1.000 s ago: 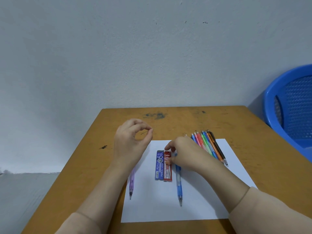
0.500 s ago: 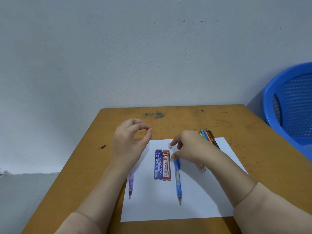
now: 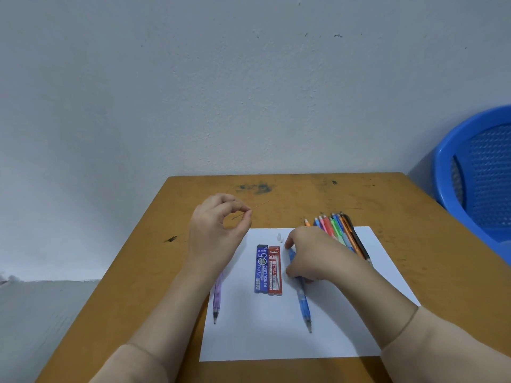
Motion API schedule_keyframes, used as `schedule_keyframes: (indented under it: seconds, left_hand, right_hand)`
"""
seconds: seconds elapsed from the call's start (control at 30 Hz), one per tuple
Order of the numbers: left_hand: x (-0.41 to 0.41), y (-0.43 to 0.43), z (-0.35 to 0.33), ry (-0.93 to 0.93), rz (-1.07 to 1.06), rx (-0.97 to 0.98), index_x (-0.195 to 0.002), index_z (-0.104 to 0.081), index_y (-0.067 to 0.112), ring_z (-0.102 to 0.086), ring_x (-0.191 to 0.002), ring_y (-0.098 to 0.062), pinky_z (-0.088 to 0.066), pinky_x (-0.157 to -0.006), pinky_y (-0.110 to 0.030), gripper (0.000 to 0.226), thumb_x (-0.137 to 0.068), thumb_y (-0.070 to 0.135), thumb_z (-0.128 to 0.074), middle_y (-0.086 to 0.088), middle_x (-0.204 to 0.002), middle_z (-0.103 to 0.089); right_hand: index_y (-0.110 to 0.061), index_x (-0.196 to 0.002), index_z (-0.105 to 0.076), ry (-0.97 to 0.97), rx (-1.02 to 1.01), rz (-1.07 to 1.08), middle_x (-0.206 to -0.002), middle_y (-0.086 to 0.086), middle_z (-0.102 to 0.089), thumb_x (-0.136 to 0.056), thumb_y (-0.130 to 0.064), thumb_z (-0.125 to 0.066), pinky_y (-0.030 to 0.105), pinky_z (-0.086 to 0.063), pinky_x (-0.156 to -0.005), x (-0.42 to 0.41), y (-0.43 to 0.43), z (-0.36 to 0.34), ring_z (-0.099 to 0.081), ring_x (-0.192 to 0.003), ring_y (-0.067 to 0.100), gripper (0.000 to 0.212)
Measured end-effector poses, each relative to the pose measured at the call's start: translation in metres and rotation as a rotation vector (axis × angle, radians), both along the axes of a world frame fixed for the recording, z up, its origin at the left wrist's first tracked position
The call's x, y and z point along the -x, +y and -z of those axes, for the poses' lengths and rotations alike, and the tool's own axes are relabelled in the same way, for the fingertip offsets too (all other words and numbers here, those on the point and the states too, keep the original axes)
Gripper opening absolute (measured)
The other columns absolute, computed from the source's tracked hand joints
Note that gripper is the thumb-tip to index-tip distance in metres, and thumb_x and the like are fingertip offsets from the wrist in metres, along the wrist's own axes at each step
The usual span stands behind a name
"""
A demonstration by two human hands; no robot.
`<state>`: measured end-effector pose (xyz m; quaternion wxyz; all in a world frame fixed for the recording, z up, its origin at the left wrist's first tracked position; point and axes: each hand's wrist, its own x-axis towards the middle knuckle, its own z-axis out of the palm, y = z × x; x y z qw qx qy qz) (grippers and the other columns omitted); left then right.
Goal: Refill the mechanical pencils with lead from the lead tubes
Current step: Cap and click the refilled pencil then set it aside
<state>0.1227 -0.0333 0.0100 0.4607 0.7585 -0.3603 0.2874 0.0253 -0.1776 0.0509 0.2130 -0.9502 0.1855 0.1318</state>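
The left hand (image 3: 215,233) pinches a thin pencil lead (image 3: 260,206) between thumb and finger, over the bench (image 3: 138,286). The right hand (image 3: 318,258) curls round the blue mechanical pencil (image 3: 304,305) on the white paper (image 3: 276,341). Just left of it, a red lead tube (image 3: 275,270) and a blue lead tube (image 3: 261,269) lie side by side. A purple pencil (image 3: 217,299) lies under the left wrist.

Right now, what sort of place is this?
Likely a simple study corner: a scuffed wooden desk against a bare wall, a blue plastic chair beside it, mechanical pencils on paper.
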Motion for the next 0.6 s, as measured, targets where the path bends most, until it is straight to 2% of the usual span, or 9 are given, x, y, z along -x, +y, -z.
schedule_keyframes:
  seconds: [0.1, 0.17, 0.3, 0.43, 0.6]
  left_hand:
    - [0.0, 0.0, 0.0, -0.005, -0.003, -0.007, -0.083, -0.072, 0.019, -0.058, -0.082, -0.006, -0.053, -0.071, -0.043, 0.02, -0.081, 0.034, -0.06, 0.014, -0.086, -0.06]
    - [0.0, 0.0, 0.0, -0.002, -0.005, -0.005, -0.082, -0.072, 0.019, -0.058, -0.082, -0.006, -0.053, -0.07, -0.042, 0.02, -0.08, 0.034, -0.06, 0.014, -0.086, -0.06]
    - [0.0, 0.001, 0.0, 0.001, -0.008, -0.004, -0.083, -0.072, 0.019, -0.059, -0.083, -0.007, -0.053, -0.071, -0.042, 0.017, -0.08, 0.033, -0.062, 0.013, -0.087, -0.061]
    - [-0.001, 0.002, 0.001, -0.011, -0.028, -0.004, -0.083, -0.072, 0.017, -0.059, -0.082, -0.008, -0.053, -0.071, -0.044, 0.005, -0.078, 0.016, -0.073, 0.011, -0.087, -0.062]
    - [-0.002, 0.002, 0.0, -0.002, -0.033, 0.007, -0.083, -0.072, 0.017, -0.058, -0.082, -0.006, -0.053, -0.071, -0.043, 0.005, -0.079, 0.015, -0.074, 0.012, -0.087, -0.06]
  right_hand:
    - [-0.014, -0.123, -0.057, -0.029, -0.069, 0.024, -0.097, 0.001, -0.062, -0.077, -0.003, -0.069, 0.027, -0.059, -0.068, -0.002, -0.003, 0.0, -0.064, -0.079, 0.014, 0.049]
    - [-0.018, -0.126, -0.052, -0.058, -0.116, 0.027, -0.094, -0.002, -0.06, -0.079, -0.005, -0.069, 0.023, -0.057, -0.062, -0.003, -0.004, 0.0, -0.063, -0.076, 0.011, 0.052]
    - [-0.022, -0.119, -0.053, -0.171, -0.285, 0.085, -0.08, -0.001, -0.06, -0.08, -0.009, -0.071, 0.019, -0.05, -0.048, -0.005, -0.01, -0.003, -0.063, -0.062, 0.009, 0.045]
    - [-0.019, -0.113, -0.058, -0.29, -0.413, 0.101, -0.079, 0.004, -0.064, -0.08, -0.006, -0.069, 0.023, -0.048, -0.054, -0.005, -0.018, -0.009, -0.061, -0.059, 0.011, 0.037]
    - [-0.029, -0.103, -0.066, -0.488, -0.516, 0.105, -0.076, 0.002, -0.057, -0.084, -0.006, -0.062, 0.022, -0.041, -0.057, -0.007, -0.028, -0.01, -0.051, -0.061, 0.011, 0.03]
